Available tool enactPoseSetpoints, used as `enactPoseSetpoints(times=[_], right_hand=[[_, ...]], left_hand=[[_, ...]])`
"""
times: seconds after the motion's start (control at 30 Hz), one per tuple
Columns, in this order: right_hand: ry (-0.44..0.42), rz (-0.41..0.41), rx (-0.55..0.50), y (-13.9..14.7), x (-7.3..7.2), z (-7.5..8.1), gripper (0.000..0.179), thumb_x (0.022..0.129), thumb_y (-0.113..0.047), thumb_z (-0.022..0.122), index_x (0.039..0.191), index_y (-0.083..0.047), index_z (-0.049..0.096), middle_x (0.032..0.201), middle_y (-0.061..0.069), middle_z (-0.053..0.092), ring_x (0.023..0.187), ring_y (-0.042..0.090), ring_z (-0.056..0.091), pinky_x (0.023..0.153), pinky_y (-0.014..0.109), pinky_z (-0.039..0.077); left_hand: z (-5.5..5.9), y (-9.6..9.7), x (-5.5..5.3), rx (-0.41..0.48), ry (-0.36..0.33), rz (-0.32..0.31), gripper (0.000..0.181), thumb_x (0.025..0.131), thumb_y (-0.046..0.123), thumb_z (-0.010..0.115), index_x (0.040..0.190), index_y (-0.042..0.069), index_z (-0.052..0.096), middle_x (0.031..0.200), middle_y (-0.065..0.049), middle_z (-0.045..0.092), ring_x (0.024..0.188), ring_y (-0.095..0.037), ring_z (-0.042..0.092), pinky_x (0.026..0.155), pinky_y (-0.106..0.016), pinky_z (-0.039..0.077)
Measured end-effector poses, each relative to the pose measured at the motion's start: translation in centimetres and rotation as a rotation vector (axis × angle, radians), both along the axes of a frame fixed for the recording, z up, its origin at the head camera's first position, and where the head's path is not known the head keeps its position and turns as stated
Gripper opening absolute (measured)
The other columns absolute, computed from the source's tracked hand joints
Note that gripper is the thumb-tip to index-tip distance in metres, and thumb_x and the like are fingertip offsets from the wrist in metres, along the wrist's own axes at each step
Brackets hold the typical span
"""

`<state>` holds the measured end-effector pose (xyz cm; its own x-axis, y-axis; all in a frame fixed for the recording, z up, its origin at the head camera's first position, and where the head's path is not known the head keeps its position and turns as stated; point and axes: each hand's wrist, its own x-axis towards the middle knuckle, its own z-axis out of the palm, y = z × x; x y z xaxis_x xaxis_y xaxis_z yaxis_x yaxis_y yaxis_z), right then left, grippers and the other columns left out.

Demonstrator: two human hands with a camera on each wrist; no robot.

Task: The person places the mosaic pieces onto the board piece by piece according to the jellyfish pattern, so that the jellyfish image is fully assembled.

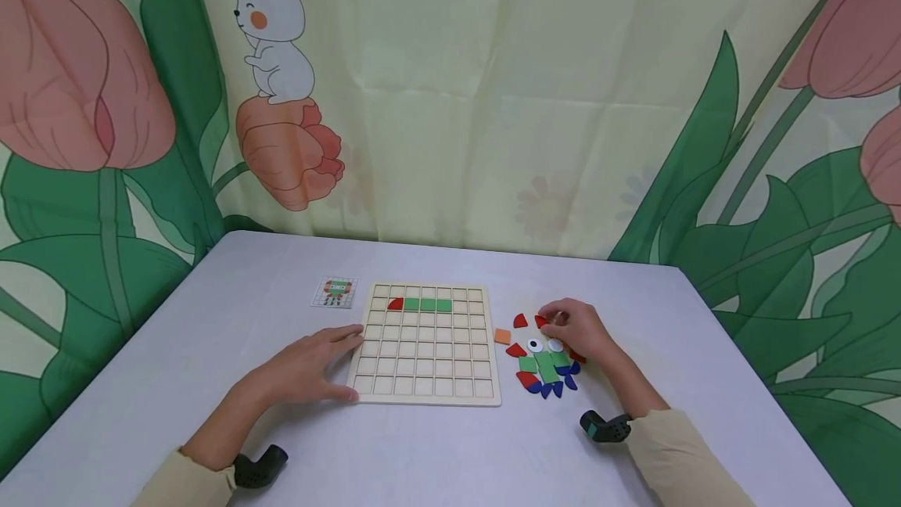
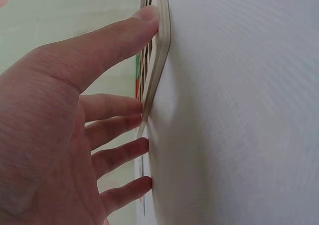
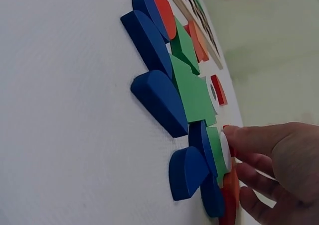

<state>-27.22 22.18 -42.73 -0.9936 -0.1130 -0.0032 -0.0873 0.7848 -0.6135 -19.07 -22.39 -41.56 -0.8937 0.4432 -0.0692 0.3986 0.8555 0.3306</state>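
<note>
A wooden grid board point(image 1: 425, 368) lies flat on the table. One red quarter-round piece point(image 1: 396, 304) and a row of green square pieces point(image 1: 428, 305) fill cells near its top. My left hand point(image 1: 299, 370) rests at the board's left edge; in the left wrist view the thumb and fingers are spread and touch the rim. Right of the board, my right hand point(image 1: 579, 329) pinches a red quarter-round piece point(image 1: 540, 321) between thumb and fingertips, partly hidden. Below it are loose green squares point(image 1: 546, 368), blue petal-shaped pieces point(image 3: 159, 103) and a round white eye piece point(image 1: 535, 345).
A small picture card point(image 1: 335, 293) with a red and green figure lies beyond the board's upper left corner. An orange square point(image 1: 502, 336) sits beside the board's right edge. Behind the white table point(image 1: 450, 460) hangs a printed curtain point(image 1: 450, 100).
</note>
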Motion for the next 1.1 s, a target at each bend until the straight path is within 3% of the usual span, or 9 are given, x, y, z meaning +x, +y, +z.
enactPoseSetpoints(times=[0.43, 0.83, 1.1], right_hand=[[0.045, 0.049, -0.025, -1.1, 0.0, -0.3, 0.025, 0.086, -0.007, 0.071, 0.11, -0.01, 0.071, 0.103, 0.008, 0.069, 0.09, 0.02, 0.06, 0.077, 0.032, 0.057], [0.026, 0.053, -0.053, -3.5, -0.6, 0.1, 0.023, 0.087, -0.01, 0.071, 0.109, -0.012, 0.072, 0.103, 0.006, 0.069, 0.091, 0.02, 0.06, 0.075, 0.028, 0.057], [0.08, 0.134, -0.061, -5.9, -1.0, 0.2, 0.02, 0.086, -0.009, 0.072, 0.105, -0.011, 0.073, 0.104, 0.006, 0.07, 0.088, 0.019, 0.062, 0.074, 0.028, 0.057]], left_hand=[[-0.2, 0.0, -0.1, 0.003, -0.002, 0.003, 0.091, 0.071, 0.057, 0.077, 0.143, 0.011, 0.047, 0.155, -0.004, 0.037, 0.141, -0.034, 0.037, 0.108, -0.058, 0.036], [-0.2, 0.1, 0.0, 0.0, -0.004, 0.013, 0.09, 0.071, 0.056, 0.078, 0.143, 0.011, 0.048, 0.155, -0.004, 0.037, 0.141, -0.033, 0.037, 0.108, -0.058, 0.036], [-0.2, 0.1, 0.0, 0.0, 0.0, 0.014, 0.091, 0.071, 0.057, 0.078, 0.143, 0.011, 0.047, 0.155, -0.003, 0.037, 0.141, -0.033, 0.036, 0.108, -0.058, 0.036]])
